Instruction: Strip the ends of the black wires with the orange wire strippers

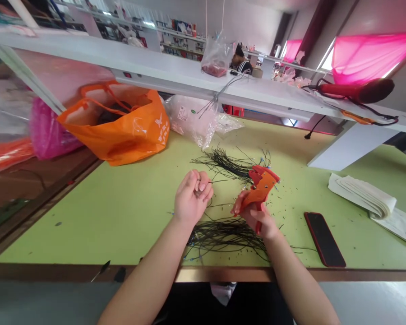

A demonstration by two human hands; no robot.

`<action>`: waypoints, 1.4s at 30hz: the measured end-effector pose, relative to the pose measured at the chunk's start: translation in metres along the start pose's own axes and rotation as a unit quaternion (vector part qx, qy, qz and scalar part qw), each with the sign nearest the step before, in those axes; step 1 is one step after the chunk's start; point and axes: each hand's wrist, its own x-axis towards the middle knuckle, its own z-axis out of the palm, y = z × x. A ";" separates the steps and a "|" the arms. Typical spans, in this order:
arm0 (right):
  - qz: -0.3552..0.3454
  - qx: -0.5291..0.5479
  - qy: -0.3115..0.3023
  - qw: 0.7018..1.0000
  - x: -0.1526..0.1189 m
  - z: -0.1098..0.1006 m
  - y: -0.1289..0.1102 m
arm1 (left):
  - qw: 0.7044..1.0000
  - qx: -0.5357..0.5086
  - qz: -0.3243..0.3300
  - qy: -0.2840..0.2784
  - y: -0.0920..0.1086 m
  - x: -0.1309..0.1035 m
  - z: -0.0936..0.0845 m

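My left hand is closed in a pinch on a thin black wire, whose end sticks out to the right. Wrapped round the handles of an orange and red hand tool, my right hand holds it with the head pointing up. The wire's end is a short way left of the tool, not touching it. Behind the hands lies a bundle of black wires. A second bundle is spread nearer the table's front edge, between my forearms. Small black scraps dot the tabletop round the tool.
A phone lies at the right, with folded white material beyond it. An orange bag and a clear plastic bag stand at the back left. Above runs a white shelf carrying a red-handled corded device. A person is far behind.
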 end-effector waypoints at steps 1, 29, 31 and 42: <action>0.004 -0.016 0.007 1.000 0.000 0.001 0.003 | 1.000 0.013 0.010 -0.011 -0.001 -0.002 0.001; 0.075 -0.092 0.041 0.992 -0.004 -0.002 0.017 | 0.979 0.121 0.020 -0.162 -0.031 -0.029 0.009; 0.066 -0.085 0.041 0.993 -0.004 -0.001 0.015 | 0.974 0.139 0.036 -0.177 -0.031 -0.032 0.007; 0.070 -0.108 0.072 0.989 -0.002 0.004 0.006 | 0.949 0.224 0.083 -0.207 -0.029 -0.039 0.009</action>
